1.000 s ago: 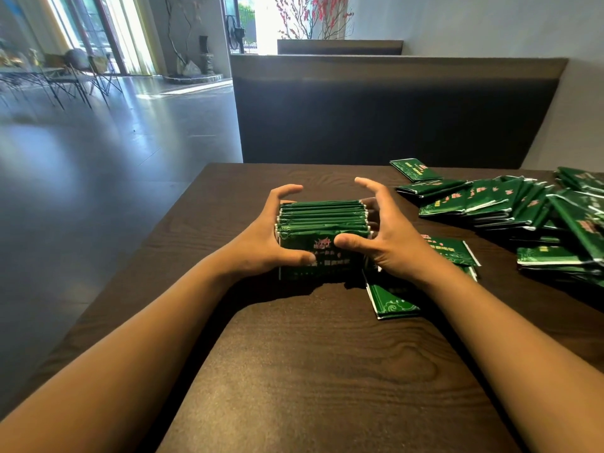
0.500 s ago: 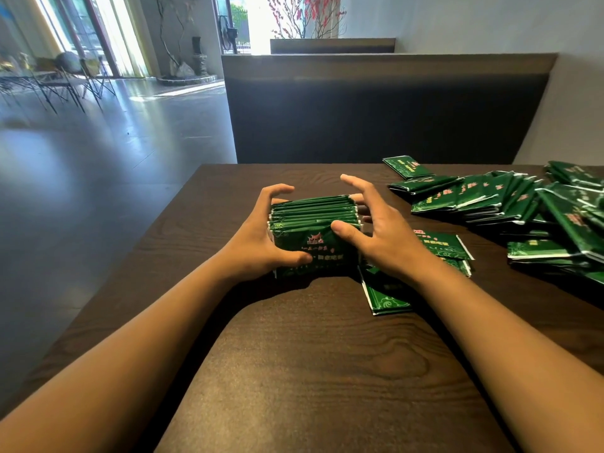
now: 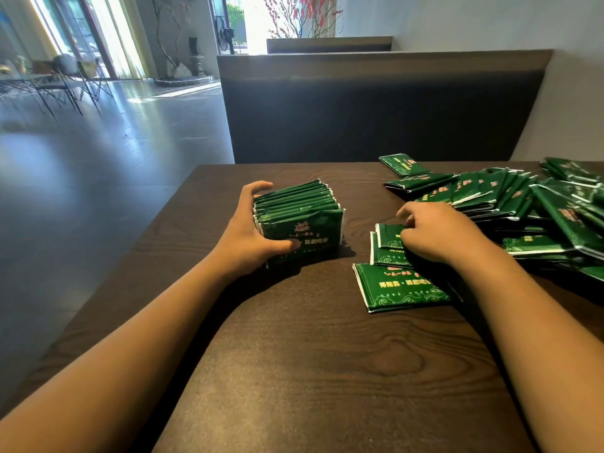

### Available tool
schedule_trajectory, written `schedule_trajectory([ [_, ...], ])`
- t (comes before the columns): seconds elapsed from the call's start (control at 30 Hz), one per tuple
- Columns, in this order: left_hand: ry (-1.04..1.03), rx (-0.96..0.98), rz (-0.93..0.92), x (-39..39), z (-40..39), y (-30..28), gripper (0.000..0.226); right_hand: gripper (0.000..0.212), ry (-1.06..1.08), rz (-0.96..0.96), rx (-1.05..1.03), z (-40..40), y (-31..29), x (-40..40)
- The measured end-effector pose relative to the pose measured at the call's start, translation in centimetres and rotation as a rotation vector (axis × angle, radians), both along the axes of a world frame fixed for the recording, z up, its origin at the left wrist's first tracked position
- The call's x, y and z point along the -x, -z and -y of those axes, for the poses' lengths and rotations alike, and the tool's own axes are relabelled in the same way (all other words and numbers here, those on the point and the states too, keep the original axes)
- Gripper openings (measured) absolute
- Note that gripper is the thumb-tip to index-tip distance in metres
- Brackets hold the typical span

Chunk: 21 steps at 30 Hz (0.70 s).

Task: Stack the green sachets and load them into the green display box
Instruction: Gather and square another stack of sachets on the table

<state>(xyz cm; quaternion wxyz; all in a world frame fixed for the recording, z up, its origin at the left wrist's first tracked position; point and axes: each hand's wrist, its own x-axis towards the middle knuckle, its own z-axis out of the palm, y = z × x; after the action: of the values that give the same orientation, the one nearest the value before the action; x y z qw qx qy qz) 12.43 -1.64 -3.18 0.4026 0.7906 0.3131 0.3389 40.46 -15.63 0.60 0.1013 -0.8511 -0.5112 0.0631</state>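
Counter [image 3: 294, 371] carries everything: loose pile [image 3: 523, 204] far right, stack [image 3: 299, 220] standing on edge centre-left, clasped by the left hand [image 3: 248, 237]. Right hand [image 3: 438, 233], the nearer one, pinches a flat sachet [image 3: 390, 235] directly beneath it; no box shows.
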Motion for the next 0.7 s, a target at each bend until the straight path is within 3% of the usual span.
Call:
schedule_trajectory([
  [0.2,0.016,0.027,-0.008,-0.1,0.2,0.0,0.103,0.053,0.002,0.050,0.048,-0.4,0.6,0.5],
  [0.7,0.011,0.031,-0.014,0.0,0.3,-0.1,0.101,0.030,0.027,0.049,0.026,-0.6,0.8,1.3],
])
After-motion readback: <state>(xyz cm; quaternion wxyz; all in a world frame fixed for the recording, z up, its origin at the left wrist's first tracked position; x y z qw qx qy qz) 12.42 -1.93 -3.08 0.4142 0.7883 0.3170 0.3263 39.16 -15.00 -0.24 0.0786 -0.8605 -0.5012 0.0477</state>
